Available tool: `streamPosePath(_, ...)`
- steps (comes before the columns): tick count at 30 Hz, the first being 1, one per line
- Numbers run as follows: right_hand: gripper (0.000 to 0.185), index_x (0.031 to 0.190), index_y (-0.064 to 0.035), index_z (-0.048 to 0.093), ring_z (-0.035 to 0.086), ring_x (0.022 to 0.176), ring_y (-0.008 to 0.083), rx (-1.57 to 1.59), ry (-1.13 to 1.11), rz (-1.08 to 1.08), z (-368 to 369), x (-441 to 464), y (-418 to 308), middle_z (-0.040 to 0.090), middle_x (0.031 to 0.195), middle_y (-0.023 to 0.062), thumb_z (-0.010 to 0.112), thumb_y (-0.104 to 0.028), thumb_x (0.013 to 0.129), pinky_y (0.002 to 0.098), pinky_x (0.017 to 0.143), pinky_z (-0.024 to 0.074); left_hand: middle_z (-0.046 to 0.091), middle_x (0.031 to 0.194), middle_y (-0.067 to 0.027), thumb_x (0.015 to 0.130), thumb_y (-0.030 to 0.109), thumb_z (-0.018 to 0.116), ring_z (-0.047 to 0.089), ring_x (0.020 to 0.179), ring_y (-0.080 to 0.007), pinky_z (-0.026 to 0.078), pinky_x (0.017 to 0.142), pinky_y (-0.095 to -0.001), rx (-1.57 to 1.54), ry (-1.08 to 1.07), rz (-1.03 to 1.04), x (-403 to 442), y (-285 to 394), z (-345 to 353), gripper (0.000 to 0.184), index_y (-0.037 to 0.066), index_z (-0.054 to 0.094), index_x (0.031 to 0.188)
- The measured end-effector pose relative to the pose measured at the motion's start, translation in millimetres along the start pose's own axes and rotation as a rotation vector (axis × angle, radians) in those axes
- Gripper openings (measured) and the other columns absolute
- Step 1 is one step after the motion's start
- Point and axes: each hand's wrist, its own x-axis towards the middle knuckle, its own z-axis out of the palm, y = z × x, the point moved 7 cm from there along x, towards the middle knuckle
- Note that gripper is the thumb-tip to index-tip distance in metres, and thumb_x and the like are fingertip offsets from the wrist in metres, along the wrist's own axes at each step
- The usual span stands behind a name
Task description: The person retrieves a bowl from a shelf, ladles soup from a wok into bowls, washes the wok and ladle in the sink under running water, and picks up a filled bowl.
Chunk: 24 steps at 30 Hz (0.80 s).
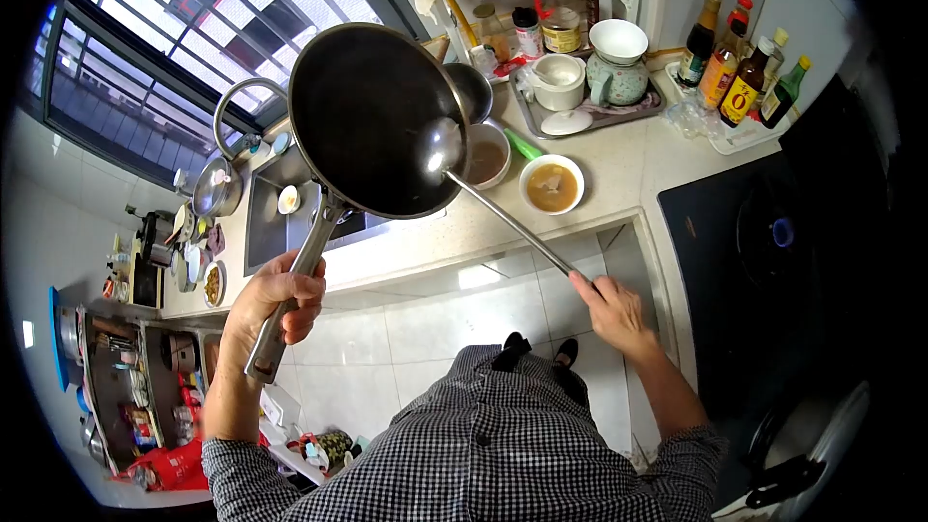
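My left hand [282,298] is wrapped round the metal handle of a dark wok [362,116], which is raised and tilted in front of the sink and counter. In my right hand [611,309] is the long thin handle of a metal ladle [444,145]. The ladle's bowl is inside the wok, by its right side; I cannot tell whether it touches the wok. Just right of the wok, a white bowl [552,185] of brownish soup stands on the counter. Another bowl [488,157] with brown liquid is partly hidden behind the wok's edge.
The sink [275,232] lies left of the wok, with a small white dish [289,199] in it. Sauce bottles [744,85] stand in a tray at the back right. A black stove [720,261] has a blue flame [783,231]. A teapot [617,79] sits on a tray.
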Motion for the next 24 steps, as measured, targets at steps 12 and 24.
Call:
streamPosePath(12, 0.058, 0.126, -0.0127, 0.045, 0.051, 0.069, 0.0279, 0.108, -0.004, 0.111, 0.8, 14.5, -10.8, 0.044, 0.076, 0.0105, 0.048, 0.006, 0.071, 0.0400, 0.059, 0.0457, 0.044, 0.054, -0.0028, 0.069, 0.002, 0.053, 0.038, 0.030, -0.0075, 0.032, 0.025, -0.0208, 0.029, -0.001, -0.009, 1.3, 3.9, 3.6, 0.017, 0.000, 0.046, 0.085)
streamPosePath(24, 0.056, 0.123, -0.0114, 0.049, 0.049, 0.064, 0.0242, 0.086, 0.014, 0.095, -20.6, 3.4, -15.7, 0.042, 0.073, 0.0075, 0.049, 0.007, 0.070, 0.0364, 0.052, 0.0447, 0.045, 0.054, -0.0039, 0.069, 0.001, 0.053, 0.039, 0.029, -0.0092, 0.033, 0.024, -0.0220, 0.046, 0.021, -0.003, 4.6, 5.3, -0.5, 0.016, 0.000, 0.046, 0.084)
